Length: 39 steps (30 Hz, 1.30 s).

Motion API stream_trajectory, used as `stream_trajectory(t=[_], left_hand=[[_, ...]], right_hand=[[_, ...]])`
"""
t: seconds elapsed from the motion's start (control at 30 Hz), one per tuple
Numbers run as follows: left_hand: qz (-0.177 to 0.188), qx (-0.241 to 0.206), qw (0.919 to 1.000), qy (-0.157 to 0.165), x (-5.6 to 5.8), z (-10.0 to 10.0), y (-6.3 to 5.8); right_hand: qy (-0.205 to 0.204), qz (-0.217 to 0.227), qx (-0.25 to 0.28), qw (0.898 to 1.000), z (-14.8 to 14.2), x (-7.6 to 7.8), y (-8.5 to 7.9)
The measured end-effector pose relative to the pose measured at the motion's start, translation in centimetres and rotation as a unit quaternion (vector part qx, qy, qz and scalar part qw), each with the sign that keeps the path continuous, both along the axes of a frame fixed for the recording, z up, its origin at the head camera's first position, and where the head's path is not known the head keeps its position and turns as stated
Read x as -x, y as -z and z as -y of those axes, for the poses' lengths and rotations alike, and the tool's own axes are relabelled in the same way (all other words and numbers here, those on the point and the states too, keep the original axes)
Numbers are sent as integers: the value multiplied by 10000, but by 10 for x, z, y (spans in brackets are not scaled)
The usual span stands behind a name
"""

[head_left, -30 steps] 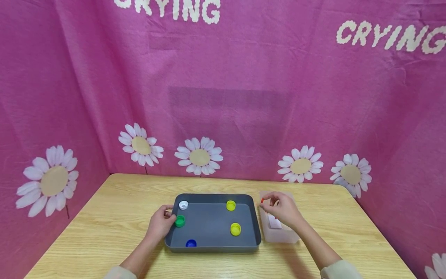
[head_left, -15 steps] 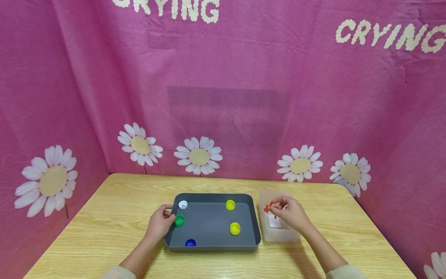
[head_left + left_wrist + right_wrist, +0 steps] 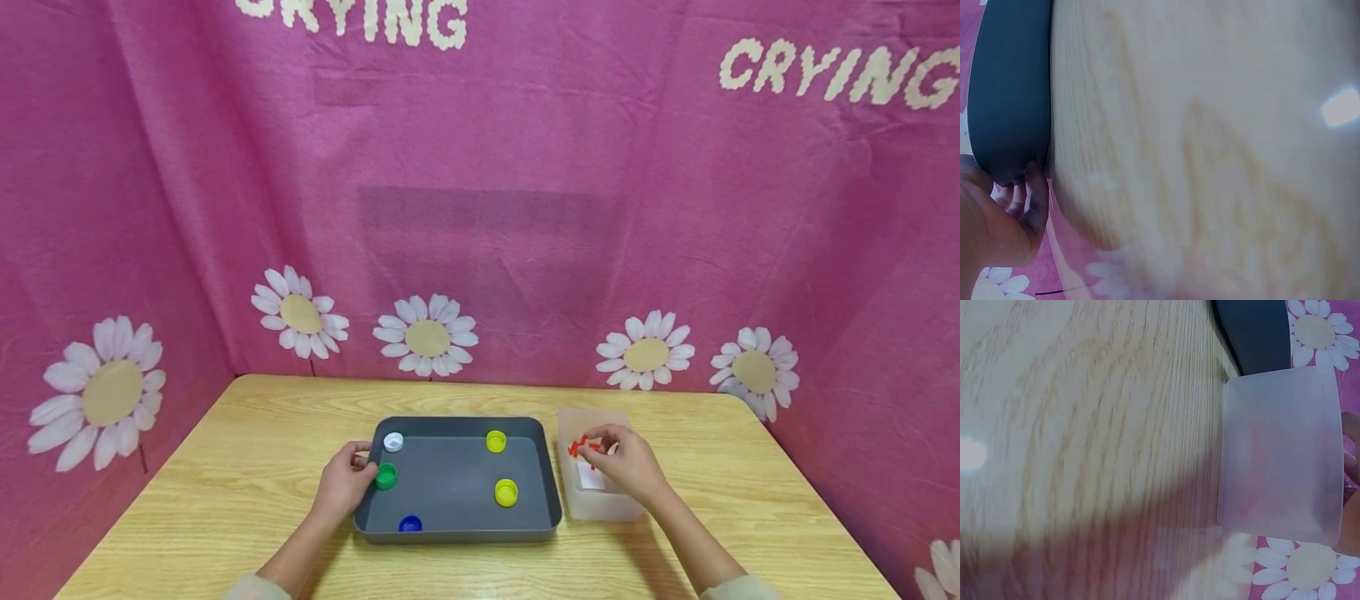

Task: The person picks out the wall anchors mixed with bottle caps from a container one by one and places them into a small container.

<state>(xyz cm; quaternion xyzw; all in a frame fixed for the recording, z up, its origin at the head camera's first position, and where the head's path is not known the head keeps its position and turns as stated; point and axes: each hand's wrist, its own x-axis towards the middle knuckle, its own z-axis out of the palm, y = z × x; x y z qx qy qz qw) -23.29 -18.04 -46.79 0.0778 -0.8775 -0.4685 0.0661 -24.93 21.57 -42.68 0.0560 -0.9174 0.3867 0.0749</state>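
Observation:
My left hand (image 3: 345, 482) grips the left end of a dark grey rectangular tray (image 3: 453, 492); in the left wrist view its fingers (image 3: 1036, 194) curl against the tray's outer wall. Inside the tray lie a white cap (image 3: 393, 442), a green cap (image 3: 386, 476), a blue cap (image 3: 410, 523) and two yellow caps (image 3: 506, 492). My right hand (image 3: 626, 461) reaches over a translucent plastic box (image 3: 600, 507), thumb and index finger bent close to several small red pieces (image 3: 574, 448). Whether a piece is between those fingertips cannot be told.
A white paper square (image 3: 590, 476) lies in the box, which stands just right of the tray. Both rest on a light wooden table (image 3: 300, 408). A pink curtain with white daisies (image 3: 480, 250) hangs behind it and on both sides.
My right hand, which held a red piece near the box's left rim, has shifted right, uncovering more red pieces. My left hand and the tray stay in place.

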Motion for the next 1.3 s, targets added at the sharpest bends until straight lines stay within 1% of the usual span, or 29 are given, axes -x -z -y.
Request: stream_trajectory(t=[0.43,0.8,1.03,1.3], left_hand=[[0,-23,10000,-31,-1,-1,0],[31,-68,10000,0,-2,-1,-1],[-1,-58,10000,-21,-2,-1,-1],[-38,-40,10000,-37,-1,0,-1]], right_hand=[[166,-125,-340,9992,1,1,4],[171,-167,-522,9984,0,-1,5],[288,-336,-457,9980,1,-2,4],[243,-495,-273,9981,1,-1,3]])
